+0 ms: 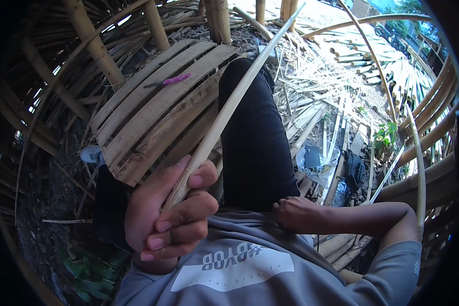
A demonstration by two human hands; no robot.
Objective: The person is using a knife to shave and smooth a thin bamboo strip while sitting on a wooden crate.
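A long, pale split bamboo strip [234,105] slants up and away to the right from my left hand [155,217]. The fingers of that hand are wrapped round its lower end, with the thumb along it. My right hand [298,214] lies closed against my lap at the top of my right thigh. Its palm is turned away, so anything inside is hidden. A knife with a pink handle [176,79] lies on the slatted wooden bench [132,137] ahead of me, apart from both hands.
Upright bamboo posts [94,41] stand beyond the bench. Cut bamboo poles [362,64] and loose strips cover the ground at the far right. A phone [312,155] lies with a clear plastic bag [325,173] right of my leg. Bent bamboo poles [423,135] rise at the right.
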